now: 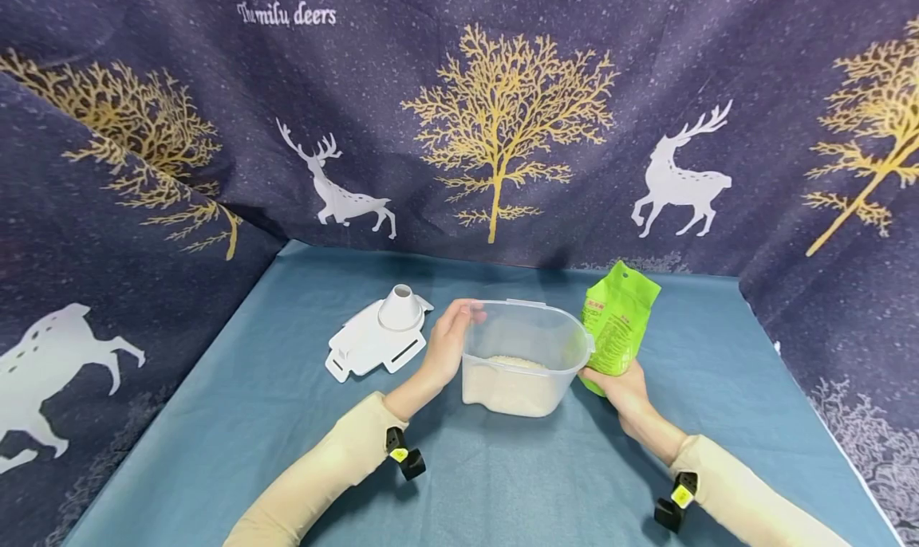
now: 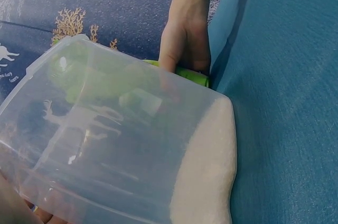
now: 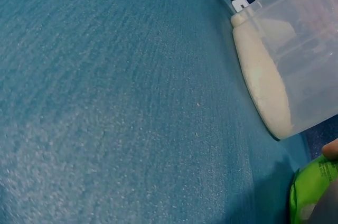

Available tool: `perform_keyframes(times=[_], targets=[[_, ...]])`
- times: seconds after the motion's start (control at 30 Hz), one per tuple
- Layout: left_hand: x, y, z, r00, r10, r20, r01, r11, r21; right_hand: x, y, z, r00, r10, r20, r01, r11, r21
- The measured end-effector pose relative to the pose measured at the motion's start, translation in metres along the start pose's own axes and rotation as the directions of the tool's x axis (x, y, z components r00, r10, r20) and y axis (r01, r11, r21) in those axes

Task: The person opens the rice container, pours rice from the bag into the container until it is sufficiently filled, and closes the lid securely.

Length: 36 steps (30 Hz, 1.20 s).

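A clear plastic container [image 1: 527,336] stands on the blue cloth, its lower part filled with white grain that looks like rice [image 1: 511,391]. My left hand [image 1: 445,346] holds the container at its left side, fingers over the rim at the back corner. On the other side, my right hand [image 1: 625,389] grips a green bag [image 1: 621,317] near its lower end. The bag is upright, leaning slightly right, close beside the container's right wall. In the left wrist view the bag shows blurred through the container wall [image 2: 121,145]. Only part of the green bag [image 3: 312,189] appears in the right wrist view.
Left of the container lies a white lid [image 1: 366,344] with slotted side flaps, and a white cone-shaped cup [image 1: 400,309] sits on it. Behind the blue table cloth [image 1: 488,483] hangs a dark curtain [image 1: 546,220] printed with deer and trees.
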<state>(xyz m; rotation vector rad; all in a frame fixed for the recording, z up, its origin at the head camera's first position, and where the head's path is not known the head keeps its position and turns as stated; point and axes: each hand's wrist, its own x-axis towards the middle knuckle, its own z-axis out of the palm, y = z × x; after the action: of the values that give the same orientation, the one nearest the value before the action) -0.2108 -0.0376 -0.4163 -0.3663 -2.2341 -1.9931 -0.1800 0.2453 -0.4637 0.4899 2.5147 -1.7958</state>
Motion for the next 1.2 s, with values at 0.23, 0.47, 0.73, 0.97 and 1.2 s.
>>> perform_keyframes(times=[0.23,0.47,0.73,0.97,1.2], targets=[[-0.001,0.0,0.0,1.0,-0.004,-0.011,0.004,1.0,0.015,0.001,0.001,-0.002,1.0,0.008,0.006,-0.008,1.0,0.001],[-0.001,0.0,0.0,1.0,-0.003,-0.015,0.003,1.0,0.024,0.001,0.003,-0.002,1.0,-0.008,0.024,0.009,1.0,-0.007],[0.0,0.0,0.0,1.0,-0.003,-0.005,0.003,1.0,-0.003,0.0,0.003,-0.006,0.998,-0.02,0.06,0.02,1.0,-0.006],[0.0,-0.001,0.0,1.0,-0.007,-0.007,0.007,1.0,-0.009,-0.001,0.005,-0.009,0.996,-0.042,0.075,0.037,0.997,0.063],[0.0,-0.003,0.001,1.0,-0.004,-0.007,0.004,1.0,-0.005,0.0,0.003,-0.012,0.993,-0.097,0.063,0.09,0.99,0.107]])
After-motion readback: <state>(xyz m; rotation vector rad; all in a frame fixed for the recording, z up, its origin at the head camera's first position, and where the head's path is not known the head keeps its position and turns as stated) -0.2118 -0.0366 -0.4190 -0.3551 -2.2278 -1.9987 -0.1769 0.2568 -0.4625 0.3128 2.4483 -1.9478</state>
